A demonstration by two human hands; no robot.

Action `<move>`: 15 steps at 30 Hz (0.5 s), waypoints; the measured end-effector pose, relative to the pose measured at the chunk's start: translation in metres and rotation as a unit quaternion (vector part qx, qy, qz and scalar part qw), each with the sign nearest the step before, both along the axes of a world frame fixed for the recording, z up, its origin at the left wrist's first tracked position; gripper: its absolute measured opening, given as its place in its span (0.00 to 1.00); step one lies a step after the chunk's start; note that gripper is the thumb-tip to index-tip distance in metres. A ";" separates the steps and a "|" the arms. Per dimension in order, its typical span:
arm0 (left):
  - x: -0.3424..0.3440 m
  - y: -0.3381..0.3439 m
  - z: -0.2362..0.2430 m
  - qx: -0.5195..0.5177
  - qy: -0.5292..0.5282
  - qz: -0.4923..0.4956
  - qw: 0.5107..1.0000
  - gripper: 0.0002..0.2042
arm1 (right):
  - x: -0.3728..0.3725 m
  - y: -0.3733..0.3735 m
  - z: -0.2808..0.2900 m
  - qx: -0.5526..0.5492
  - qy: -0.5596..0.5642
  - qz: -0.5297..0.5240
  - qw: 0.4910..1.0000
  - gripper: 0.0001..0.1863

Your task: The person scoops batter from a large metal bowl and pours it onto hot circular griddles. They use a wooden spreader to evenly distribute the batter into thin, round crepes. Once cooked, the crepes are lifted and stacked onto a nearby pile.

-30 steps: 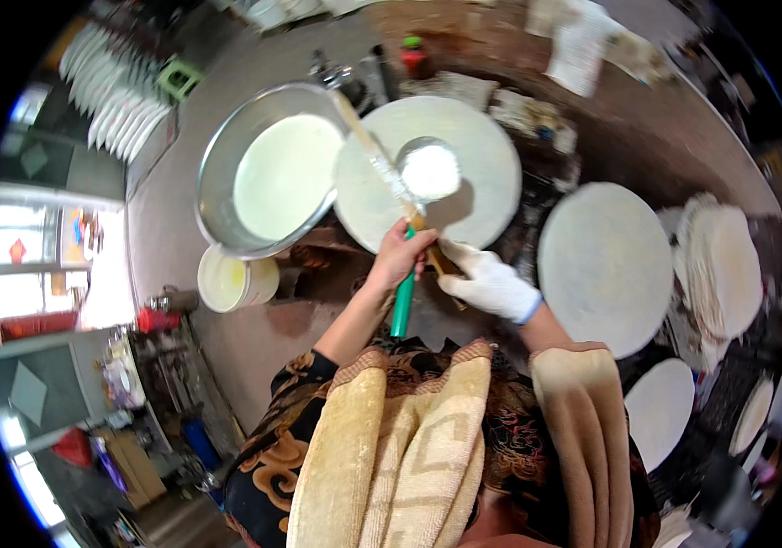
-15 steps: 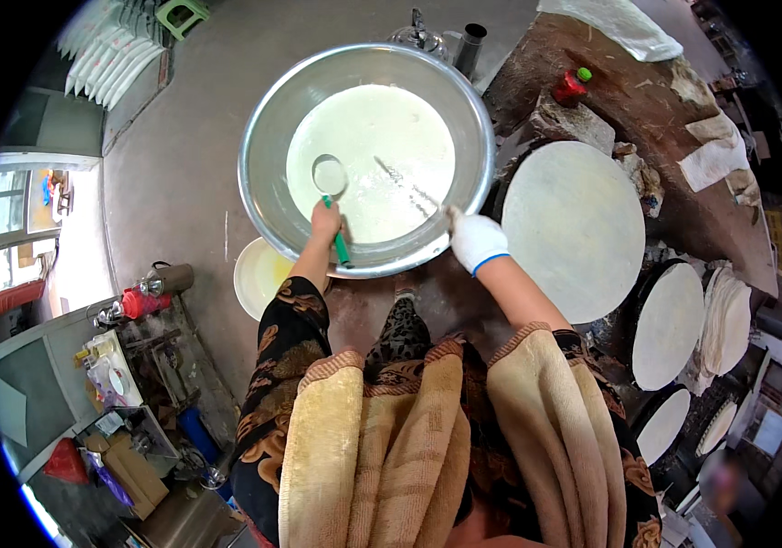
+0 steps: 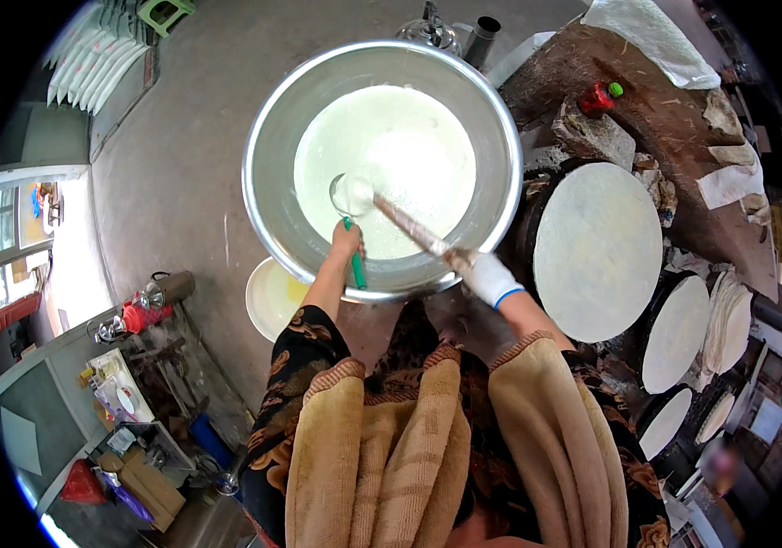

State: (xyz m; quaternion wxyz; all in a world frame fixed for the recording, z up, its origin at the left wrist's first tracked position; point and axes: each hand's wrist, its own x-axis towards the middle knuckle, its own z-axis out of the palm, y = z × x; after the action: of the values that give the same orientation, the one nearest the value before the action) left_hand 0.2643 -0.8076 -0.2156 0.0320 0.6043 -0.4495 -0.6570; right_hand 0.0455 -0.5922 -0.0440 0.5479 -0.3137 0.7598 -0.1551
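The wooden stick (image 3: pixel 412 226) has swung beside the ladle (image 3: pixel 353 195), toward eight o'clock in the metal basin (image 3: pixel 268 137), apparently pairing the tools. The left hand (image 3: pixel 347 239) wraps the ladle's green handle (image 3: pixel 358 270); the gloved right hand (image 3: pixel 484 275) closes around the stick.

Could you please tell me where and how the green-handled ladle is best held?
Probably by the green handle, from the person's near side: the handle points back toward the near rim of the metal basin, while the ladle's round cup lies out over the white liquid. Being slim and straight, it suits a wrapping grip; the left hand grips it there.
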 end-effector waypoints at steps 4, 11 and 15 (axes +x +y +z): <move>-0.028 0.016 -0.007 0.143 0.131 0.120 0.974 0.03 | 0.027 0.007 0.004 0.088 -0.077 -0.058 0.991 0.21; -0.083 0.006 0.121 0.076 0.259 0.077 0.960 0.03 | 0.036 0.023 0.037 -0.075 -0.107 -0.186 0.974 0.21; -0.107 -0.028 0.260 -0.039 0.348 0.014 0.936 0.03 | 0.031 0.006 0.116 -0.186 -0.171 -0.224 0.941 0.21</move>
State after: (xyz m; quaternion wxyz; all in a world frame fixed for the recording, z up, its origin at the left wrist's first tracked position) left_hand 0.1578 -0.8361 0.0439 0.2195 0.3424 -0.4265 -0.8079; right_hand 0.0765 -0.5863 0.0724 0.5527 -0.2000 0.6628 -0.4639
